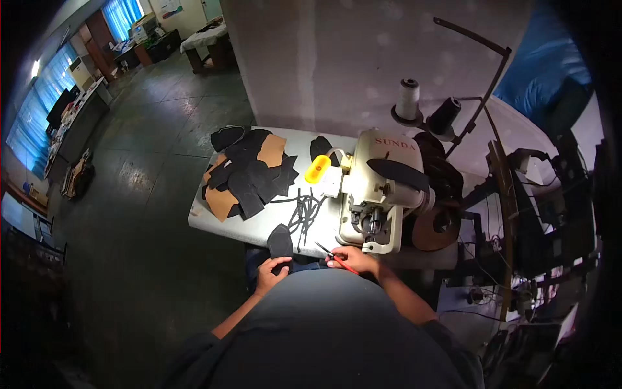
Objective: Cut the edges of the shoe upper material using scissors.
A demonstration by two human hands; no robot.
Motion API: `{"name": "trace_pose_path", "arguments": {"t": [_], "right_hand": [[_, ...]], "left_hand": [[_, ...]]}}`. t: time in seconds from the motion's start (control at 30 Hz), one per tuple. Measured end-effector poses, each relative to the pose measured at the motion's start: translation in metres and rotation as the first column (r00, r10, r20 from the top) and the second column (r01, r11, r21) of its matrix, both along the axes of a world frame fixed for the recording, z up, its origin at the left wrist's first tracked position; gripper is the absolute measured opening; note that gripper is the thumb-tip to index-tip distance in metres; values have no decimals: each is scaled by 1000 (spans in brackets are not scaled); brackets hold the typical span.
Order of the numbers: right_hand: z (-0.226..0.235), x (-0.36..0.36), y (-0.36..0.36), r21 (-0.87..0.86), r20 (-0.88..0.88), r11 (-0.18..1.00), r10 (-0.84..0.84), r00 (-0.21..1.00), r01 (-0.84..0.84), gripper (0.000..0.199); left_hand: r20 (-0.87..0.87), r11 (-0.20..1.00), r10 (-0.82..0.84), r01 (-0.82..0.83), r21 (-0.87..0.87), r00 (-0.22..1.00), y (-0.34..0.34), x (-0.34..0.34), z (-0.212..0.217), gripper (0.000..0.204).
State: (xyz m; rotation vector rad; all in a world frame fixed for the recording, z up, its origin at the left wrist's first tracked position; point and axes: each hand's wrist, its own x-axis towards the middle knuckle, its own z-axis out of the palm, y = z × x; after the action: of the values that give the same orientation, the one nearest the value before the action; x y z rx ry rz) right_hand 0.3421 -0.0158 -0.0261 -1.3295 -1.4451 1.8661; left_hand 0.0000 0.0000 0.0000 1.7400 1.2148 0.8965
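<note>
My left hand (267,275) grips the lower end of a black rounded fabric or leather piece (280,241) at the table's near edge. In my right hand (357,259) is a pair of small red-handled scissors (345,265), the dark pointed tip aimed left and away from me. Just beyond that hand stands a cream sewing machine (382,152), its lamp lighting the needle area. Several thin black strips (306,212) lie tangled left of the machine. Farther left, black cut pieces (249,175) are heaped with some tan ones (272,150) on the white table (206,219).
A white thread cone (408,100) and a black one (444,115) stand behind the machine beside a bent metal rod (495,78). A yellow object (317,169) sits at the machine's left. Shelving with cables (518,227) is at right; a grey wall (363,65) rises behind.
</note>
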Motion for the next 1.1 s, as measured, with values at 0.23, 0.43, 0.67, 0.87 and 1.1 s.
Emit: {"name": "trace_pose_path", "arguments": {"t": [0.23,0.43,0.67,0.87,1.1], "right_hand": [[12,-1,-3,43,-26,998,46,999,-45,36],[11,3,0,38,-49,995,93,995,-91,40],[20,-5,-2,85,-31,994,65,997,-62,38],[45,-22,1,-13,-106,997,-77,991,76,34],[60,-44,-1,202,8,973,-117,993,113,40]], "left_hand": [[27,999,22,-23,40,999,1,6,-1,31],[25,999,15,-16,42,1000,2,7,-4,31],[69,995,71,-76,71,995,16,14,-4,28],[228,979,172,-193,69,958,58,41,32,26],[156,899,224,-266,348,962,108,64,113,31]]}}
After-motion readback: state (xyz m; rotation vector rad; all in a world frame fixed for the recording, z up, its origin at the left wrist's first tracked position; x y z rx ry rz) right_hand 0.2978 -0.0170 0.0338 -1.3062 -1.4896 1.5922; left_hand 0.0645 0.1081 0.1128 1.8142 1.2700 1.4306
